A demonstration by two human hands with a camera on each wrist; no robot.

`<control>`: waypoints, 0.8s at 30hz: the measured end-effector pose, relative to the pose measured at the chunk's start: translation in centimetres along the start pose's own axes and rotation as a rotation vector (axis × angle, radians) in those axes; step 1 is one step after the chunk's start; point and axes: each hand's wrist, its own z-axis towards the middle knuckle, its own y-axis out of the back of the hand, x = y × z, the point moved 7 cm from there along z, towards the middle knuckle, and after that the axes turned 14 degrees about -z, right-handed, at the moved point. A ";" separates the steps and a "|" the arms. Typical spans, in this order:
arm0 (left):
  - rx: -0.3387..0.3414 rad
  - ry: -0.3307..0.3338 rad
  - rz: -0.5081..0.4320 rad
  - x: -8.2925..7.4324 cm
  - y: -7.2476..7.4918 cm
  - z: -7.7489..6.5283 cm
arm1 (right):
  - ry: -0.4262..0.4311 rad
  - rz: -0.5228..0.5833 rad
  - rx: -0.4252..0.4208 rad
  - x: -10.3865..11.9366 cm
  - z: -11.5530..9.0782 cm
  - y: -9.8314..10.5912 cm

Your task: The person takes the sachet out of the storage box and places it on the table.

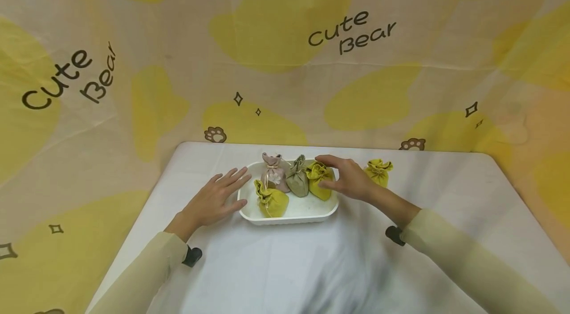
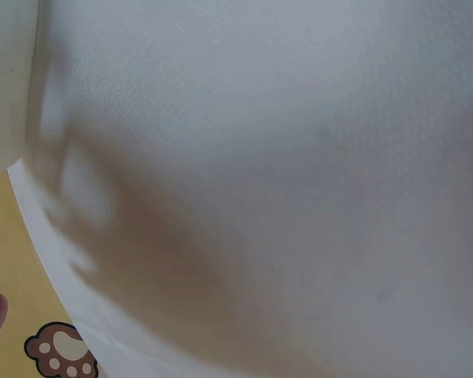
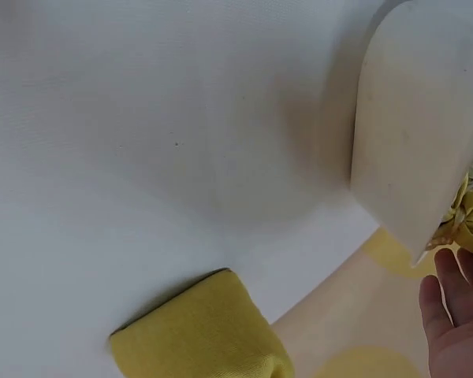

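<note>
Right hand (image 1: 351, 179): thumb and fingers apart about a yellow pouch (image 1: 319, 189), contact unclear, inside white tray (image 1: 307, 209), right end. Left hand (image 1: 213, 201): fingers spread, at left rim. Also inside: pink pouch (image 1: 275, 179), green pouch (image 1: 297, 183), second yellow pouch (image 1: 273, 203); outside, right: third yellow pouch (image 1: 379, 171).

The surface (image 1: 249, 264) is white and finely textured, with both far corners rounded. A shallow white tray (image 1: 289, 220) rests directly on it near the far edge, its long side roughly parallel to that edge. One yellow cloth bag (image 1: 379, 173) with a gathered neck rests directly on the surface, right of the tray and apart from it.
</note>
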 end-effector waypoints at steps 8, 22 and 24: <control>0.006 0.006 -0.010 0.1 -0.1 0.1 | 0.012 0.022 0.021 0.5 0.2 -0.2; -0.028 -0.020 -0.006 -0.1 0.1 0.0 | -0.018 -0.080 0.104 0.3 0.1 -1.3; -0.027 -0.018 -0.008 -0.1 0.1 0.0 | -0.023 -0.092 0.100 0.4 0.1 -1.3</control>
